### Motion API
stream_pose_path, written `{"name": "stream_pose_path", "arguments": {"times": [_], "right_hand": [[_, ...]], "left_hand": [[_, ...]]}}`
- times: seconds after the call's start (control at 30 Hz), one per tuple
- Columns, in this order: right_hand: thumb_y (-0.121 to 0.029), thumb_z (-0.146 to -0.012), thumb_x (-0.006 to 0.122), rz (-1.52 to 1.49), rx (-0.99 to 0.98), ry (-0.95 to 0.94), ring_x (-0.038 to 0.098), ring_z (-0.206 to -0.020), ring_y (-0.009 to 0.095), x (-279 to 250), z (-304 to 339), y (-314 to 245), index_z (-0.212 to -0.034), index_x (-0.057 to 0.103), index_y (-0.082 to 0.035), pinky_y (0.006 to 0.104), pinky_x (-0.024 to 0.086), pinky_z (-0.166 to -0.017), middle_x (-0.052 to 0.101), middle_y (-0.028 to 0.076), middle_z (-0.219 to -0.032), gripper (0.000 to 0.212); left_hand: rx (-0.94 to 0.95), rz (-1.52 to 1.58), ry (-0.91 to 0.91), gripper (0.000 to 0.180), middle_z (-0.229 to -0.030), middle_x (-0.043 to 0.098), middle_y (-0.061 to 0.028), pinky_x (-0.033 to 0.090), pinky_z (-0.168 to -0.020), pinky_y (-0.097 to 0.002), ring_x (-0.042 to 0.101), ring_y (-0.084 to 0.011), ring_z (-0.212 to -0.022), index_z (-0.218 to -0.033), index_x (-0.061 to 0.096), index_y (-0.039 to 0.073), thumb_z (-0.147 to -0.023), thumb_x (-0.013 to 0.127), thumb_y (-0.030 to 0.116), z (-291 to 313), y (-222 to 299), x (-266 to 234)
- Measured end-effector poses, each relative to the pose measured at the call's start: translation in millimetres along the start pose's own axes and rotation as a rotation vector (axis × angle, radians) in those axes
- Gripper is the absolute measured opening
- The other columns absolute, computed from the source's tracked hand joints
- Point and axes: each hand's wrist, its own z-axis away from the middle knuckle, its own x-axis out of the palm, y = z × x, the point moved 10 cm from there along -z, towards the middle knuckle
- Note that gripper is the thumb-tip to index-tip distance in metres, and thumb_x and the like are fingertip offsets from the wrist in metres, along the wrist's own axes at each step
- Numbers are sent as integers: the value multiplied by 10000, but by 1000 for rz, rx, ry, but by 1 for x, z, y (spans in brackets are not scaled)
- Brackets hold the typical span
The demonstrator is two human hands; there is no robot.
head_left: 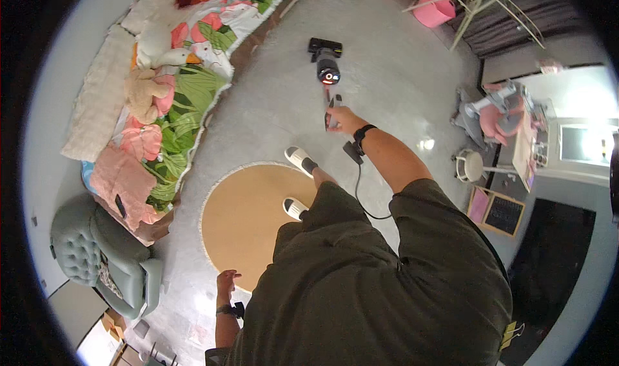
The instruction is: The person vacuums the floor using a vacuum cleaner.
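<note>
My right hand [342,119], with a black band on the wrist, is wrapped round the grey handle of a stick vacuum cleaner [328,65]. Its dark floor head [325,45] rests on the grey floor ahead of me, and a red-lit ring shows on the body. My left hand [227,282] hangs at my left side over the edge of the round tan rug [242,227]. Its fingers look loosely bent and apart, and I see nothing in them. The left wrist also wears a dark band.
Along the left is a bed [193,101] with leafy bedding and plush toys. A green tufted armchair [106,256] stands nearer. To the right are a pink chair [493,121], a white stool [469,166] and a small blackboard [503,212]. A pink bin [433,9] sits far right.
</note>
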Motion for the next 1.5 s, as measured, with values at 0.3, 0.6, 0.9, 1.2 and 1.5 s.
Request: {"name": "stream_pose_path", "arguments": {"times": [0.3, 0.6, 0.9, 1.2, 1.5], "right_hand": [[-528, -757, 531, 812, -49, 299, 609, -618, 266, -196, 150, 121, -631, 596, -7, 358, 465, -559, 611, 146, -651, 540], [-600, -742, 511, 1124, -71, 593, 599, -770, 355, -425, 257, 198, -833, 610, -2, 411, 469, -647, 624, 188, -836, 613], [-289, -763, 540, 1209, -16, 771, 604, -779, 329, -606, 392, 357, -812, 602, -48, 416, 476, -687, 622, 171, -794, 254], [-173, -696, 560, 860, 405, 1048, 586, -818, 358, -639, 598, 545, -921, 577, -28, 438, 453, -729, 609, 201, -827, 268], [-117, -751, 610, -265, 344, 932, 501, -456, 198, -546, 597, 627, -649, 560, 44, 349, 421, -429, 527, 106, -579, 197]], "left_hand": [[-20, -126, -68, 207, -865, 661, -74, 365, -405, -253, 538, -121, -541, -939, 576, 20, -830, 490, 174, 71, -44, 69], [-229, -161, 33, 254, -741, 619, -46, 340, -360, -279, 411, -123, -392, -914, 611, 51, -826, 529, 275, 105, -84, 190], [109, -514, -172, 230, -774, 663, -93, 354, -337, -267, 462, -128, -393, -876, 588, -11, -830, 480, 187, 94, 63, 348], [124, -661, -310, 234, -803, 665, -94, 396, -384, -277, 523, -153, -482, -905, 597, -16, -809, 441, 130, 73, 113, 405], [659, -802, -498, 259, -889, 650, -91, 509, -507, -277, 630, -171, -810, -957, 592, -33, -716, 499, -23, -5, 73, 362]]}}
